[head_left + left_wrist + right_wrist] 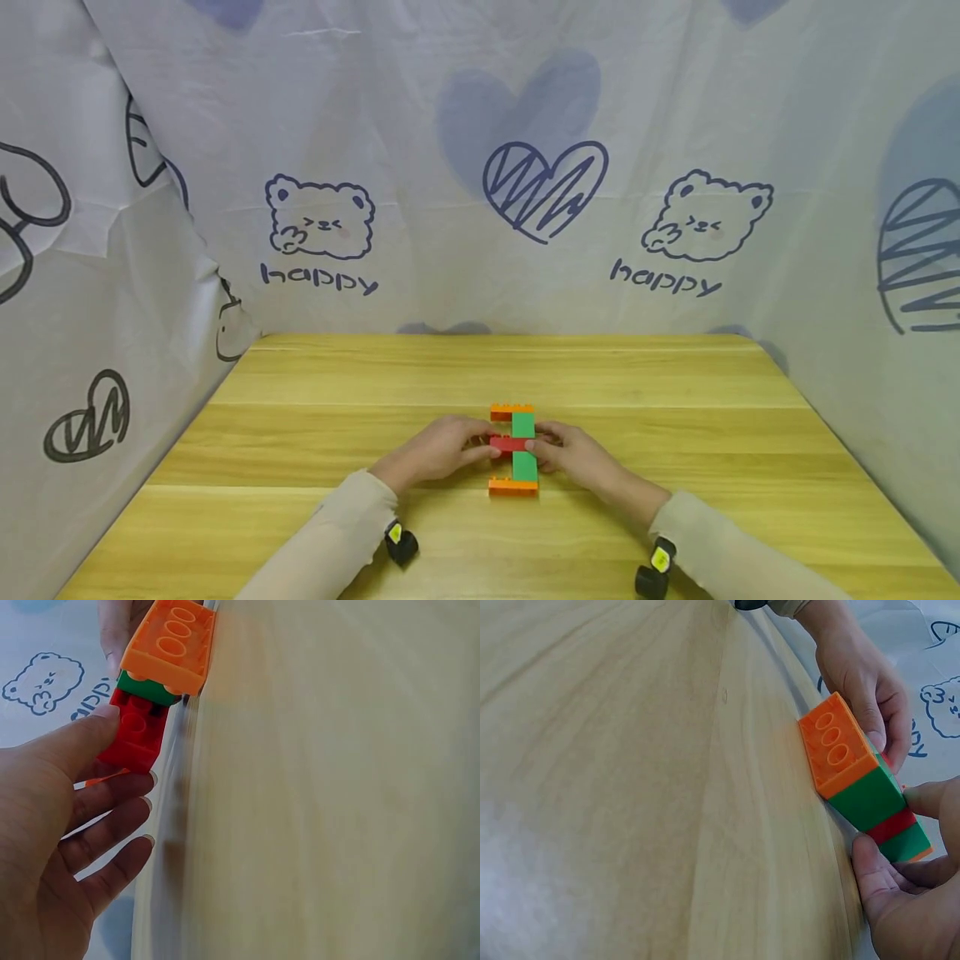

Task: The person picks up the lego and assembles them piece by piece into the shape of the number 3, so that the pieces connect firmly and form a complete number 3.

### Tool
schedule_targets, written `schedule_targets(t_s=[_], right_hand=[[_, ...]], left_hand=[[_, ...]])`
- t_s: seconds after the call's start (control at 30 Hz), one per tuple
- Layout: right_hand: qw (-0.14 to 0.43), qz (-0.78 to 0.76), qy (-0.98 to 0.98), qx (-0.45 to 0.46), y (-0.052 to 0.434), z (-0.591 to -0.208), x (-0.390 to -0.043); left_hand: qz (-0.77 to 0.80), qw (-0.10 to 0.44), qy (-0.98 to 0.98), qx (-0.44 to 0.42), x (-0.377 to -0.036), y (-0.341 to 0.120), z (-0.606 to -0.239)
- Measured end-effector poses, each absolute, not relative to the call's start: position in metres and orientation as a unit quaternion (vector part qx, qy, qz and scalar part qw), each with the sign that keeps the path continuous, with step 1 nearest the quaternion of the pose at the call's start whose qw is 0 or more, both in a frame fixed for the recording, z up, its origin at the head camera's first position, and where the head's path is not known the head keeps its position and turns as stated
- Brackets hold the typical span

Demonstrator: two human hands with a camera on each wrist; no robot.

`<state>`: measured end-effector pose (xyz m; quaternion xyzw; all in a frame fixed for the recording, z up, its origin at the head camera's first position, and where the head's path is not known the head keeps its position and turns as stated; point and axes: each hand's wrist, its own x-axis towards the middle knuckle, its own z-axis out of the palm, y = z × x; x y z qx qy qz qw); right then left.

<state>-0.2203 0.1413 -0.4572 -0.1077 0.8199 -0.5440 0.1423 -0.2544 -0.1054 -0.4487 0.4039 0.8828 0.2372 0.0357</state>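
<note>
A small brick build (pixel 514 450) lies flat on the wooden table (pixel 480 375). It has an orange brick (pixel 512 412) at the far end, another orange brick (pixel 513 487) at the near end, green bricks (pixel 524 467) between them and a red brick (pixel 507 443) across the middle. My left hand (pixel 480 451) pinches the red brick (pixel 135 732), thumb (pixel 79 742) on top and fingers underneath. From the other side my right hand (pixel 543 451) grips the build, its thumb (pixel 930 799) and fingers against the green brick (pixel 867 799) and red brick (pixel 891 825).
A pale cloth printed with bears and hearts (pixel 543 187) walls the table on the back, left and right. Black wrist cameras (pixel 401 542) sit on both beige sleeves. Bare wood lies all round the build.
</note>
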Motion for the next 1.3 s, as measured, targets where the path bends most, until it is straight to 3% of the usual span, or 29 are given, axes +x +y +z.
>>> schedule_targets(t_s=[1.3], right_hand=[[0.165,-0.507,0.839,-0.111,0.1386,-0.4556,-0.2261]], left_hand=[[0.220,0.055,0.895,0.383,-0.2551,-0.1030,-0.4513]])
